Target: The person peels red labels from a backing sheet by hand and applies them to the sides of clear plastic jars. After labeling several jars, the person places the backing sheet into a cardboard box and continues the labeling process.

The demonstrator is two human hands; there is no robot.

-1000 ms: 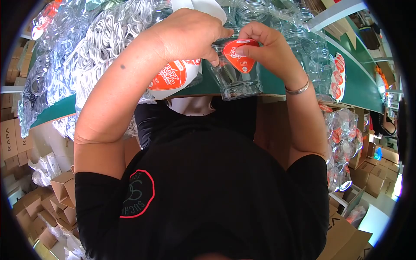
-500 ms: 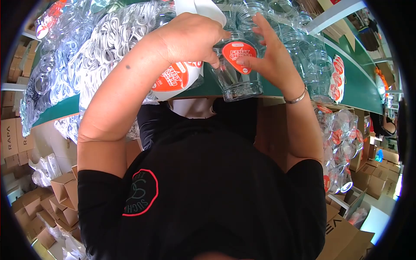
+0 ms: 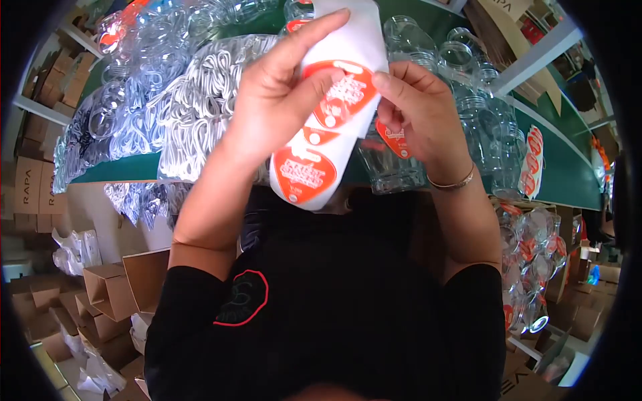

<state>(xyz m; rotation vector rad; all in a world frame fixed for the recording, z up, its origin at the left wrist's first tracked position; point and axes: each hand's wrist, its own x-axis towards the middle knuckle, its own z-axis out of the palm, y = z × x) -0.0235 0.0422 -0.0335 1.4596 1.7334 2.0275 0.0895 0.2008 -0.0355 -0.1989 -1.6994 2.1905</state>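
My left hand point(image 3: 271, 103) is closed on a strip of orange stickers point(image 3: 304, 175) on white backing, its thumb lying across the front. The strip hangs over the table's front edge, and its upper part folds back as plain white paper. At the strip's right edge, the thumb and bent fingers of my right hand point(image 3: 424, 110) pinch the edge of an orange sticker. Just behind and below this hand stands a clear plastic jar point(image 3: 394, 175) with an orange label, partly hidden by the hand and the strip.
Bundles of white cord point(image 3: 200, 113) lie on the green table point(image 3: 127, 172) at left, beside more clear jars. Further clear jars point(image 3: 478, 123) and another sticker strip point(image 3: 532, 162) are at right. A bag of labelled jars point(image 3: 531, 260) hangs below. Cardboard boxes point(image 3: 110, 294) cover the floor.
Both hands have left the jar. My left hand has lifted the sticker strip in front of me, and my right hand has come to its edge.
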